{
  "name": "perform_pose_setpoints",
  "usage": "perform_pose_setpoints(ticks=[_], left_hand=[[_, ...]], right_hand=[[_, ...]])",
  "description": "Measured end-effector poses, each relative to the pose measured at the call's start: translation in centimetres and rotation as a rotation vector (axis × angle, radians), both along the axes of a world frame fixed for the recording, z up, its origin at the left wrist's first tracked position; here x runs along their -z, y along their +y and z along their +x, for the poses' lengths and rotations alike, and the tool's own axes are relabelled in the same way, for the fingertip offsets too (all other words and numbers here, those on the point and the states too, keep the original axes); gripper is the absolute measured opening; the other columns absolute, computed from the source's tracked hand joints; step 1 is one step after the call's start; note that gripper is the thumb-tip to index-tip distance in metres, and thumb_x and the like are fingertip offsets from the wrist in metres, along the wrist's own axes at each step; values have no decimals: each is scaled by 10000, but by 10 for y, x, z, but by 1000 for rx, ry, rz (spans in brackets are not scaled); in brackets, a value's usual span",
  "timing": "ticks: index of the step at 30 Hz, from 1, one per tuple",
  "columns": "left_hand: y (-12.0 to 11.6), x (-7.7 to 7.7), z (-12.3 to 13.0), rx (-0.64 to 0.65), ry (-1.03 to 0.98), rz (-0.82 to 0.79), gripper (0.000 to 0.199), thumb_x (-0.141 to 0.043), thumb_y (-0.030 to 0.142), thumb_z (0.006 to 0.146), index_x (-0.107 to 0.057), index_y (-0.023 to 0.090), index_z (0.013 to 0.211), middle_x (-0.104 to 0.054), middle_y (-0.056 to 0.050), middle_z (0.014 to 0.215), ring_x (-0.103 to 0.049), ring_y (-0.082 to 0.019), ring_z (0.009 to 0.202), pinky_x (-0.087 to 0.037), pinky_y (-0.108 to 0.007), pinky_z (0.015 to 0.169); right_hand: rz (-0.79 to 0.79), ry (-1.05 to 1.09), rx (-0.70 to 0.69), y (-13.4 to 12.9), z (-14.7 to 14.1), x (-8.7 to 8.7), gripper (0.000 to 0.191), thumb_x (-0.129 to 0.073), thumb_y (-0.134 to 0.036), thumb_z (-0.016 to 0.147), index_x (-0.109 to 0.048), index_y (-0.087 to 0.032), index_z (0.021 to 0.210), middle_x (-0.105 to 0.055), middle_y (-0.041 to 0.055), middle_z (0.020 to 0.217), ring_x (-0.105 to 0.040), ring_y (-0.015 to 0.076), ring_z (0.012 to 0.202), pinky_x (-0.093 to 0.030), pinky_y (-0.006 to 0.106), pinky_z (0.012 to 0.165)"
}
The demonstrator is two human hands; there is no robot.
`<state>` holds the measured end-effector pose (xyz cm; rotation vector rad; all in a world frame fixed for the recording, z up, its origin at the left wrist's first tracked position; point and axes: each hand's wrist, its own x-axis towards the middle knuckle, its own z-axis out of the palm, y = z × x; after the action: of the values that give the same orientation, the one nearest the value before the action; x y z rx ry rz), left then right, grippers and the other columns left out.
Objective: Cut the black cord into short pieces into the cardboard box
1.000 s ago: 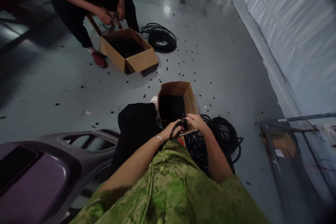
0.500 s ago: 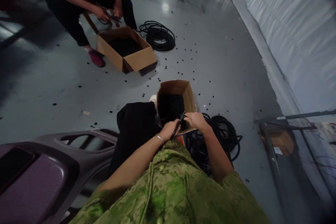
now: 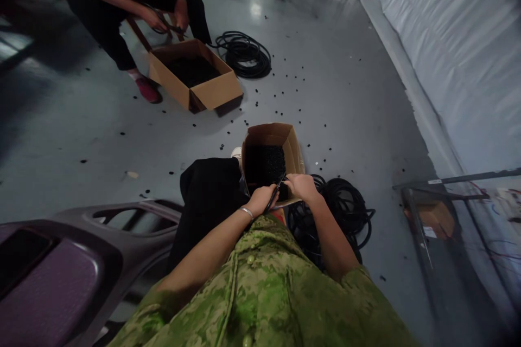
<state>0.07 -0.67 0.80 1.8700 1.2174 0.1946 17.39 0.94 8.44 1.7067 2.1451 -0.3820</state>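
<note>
Your left hand (image 3: 261, 200) is wrapped round scissors (image 3: 279, 182) angled toward one o'clock, your right hand (image 3: 302, 186), grip unclear, is beside their tips, and the box (image 3: 269, 132) sits at twelve o'clock, presumably to catch pieces.

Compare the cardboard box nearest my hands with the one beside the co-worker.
The near box stands partly beneath the left hand and right hand; the far box stands beside the co-worker's shoe. The near box's back side rises upright; the far box's front flap slopes outward. Both are brown, open-topped and hold black contents.
</note>
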Motion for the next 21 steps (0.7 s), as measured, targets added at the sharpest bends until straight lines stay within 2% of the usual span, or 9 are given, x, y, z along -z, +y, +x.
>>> perform_pose_setpoints(ticks=[9, 21], left_hand=[[-2, -15, 0, 152, 211, 74, 319, -422, 297, 982, -568, 113, 1197, -749, -163, 980, -728, -251, 841, -488, -298, 727], [-2, -23, 0, 121, 235, 104, 326, -425, 272, 976, -577, 106, 1211, -753, -170, 980, -732, -264, 865, -497, -307, 750]], right_hand=[[57, 0, -10, 6, 9, 6, 371, -372, -413, 1044, -646, -205, 1184, -725, 120, 1172, -676, 225, 1059, -445, 278, 795], [47, 5, -40, 9, 13, 7, 361, -384, -421, 1043, -646, -217, 1185, -728, 109, 1174, -674, 227, 1064, -438, 270, 790]])
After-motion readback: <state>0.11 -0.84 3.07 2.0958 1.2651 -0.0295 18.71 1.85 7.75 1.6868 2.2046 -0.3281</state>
